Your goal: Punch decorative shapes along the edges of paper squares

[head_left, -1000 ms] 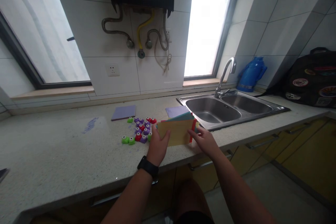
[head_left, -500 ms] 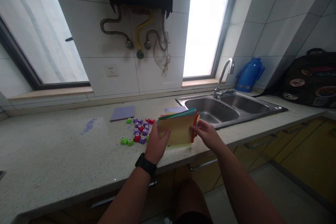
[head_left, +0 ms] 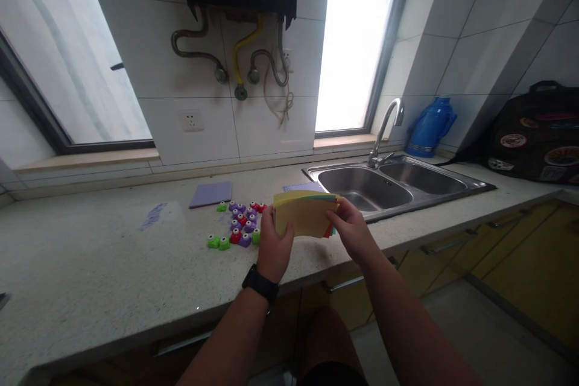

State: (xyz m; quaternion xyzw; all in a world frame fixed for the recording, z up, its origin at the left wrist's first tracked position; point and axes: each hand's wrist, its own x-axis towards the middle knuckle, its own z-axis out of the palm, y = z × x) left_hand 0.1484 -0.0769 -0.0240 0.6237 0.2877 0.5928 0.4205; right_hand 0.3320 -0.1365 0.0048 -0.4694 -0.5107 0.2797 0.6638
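Observation:
Between my two hands is a stack of coloured paper (head_left: pixel 304 219), tan at the front with yellow, teal and red edges showing behind. My left hand (head_left: pixel 275 244) grips its left end, thumb on the front sheet. At the right end my right hand (head_left: pixel 353 226) pinches the stack, thumb also in front. The sheets bow slightly, held over the counter. Just left of my left hand sit several small frog-like toys with big eyes: green (head_left: pixel 213 241), red (head_left: pixel 236 236) and purple (head_left: pixel 250 227). Behind the stack, a lined sheet (head_left: pixel 302 187) is partly hidden.
A purple square of paper (head_left: pixel 210 194) lies on the speckled counter (head_left: pixel 113 271), near a blue scribble-like mark (head_left: pixel 154 217). To the right are a double steel sink (head_left: pixel 366 187) with a faucet (head_left: pixel 384 126), a blue thermos jug (head_left: pixel 429 126) and a black backpack (head_left: pixel 534 132).
The stack's edges have drawn closer together, with less red and green fanning out. The yellow edge now shows along the top. My right hand has shifted slightly left and up along the paper.

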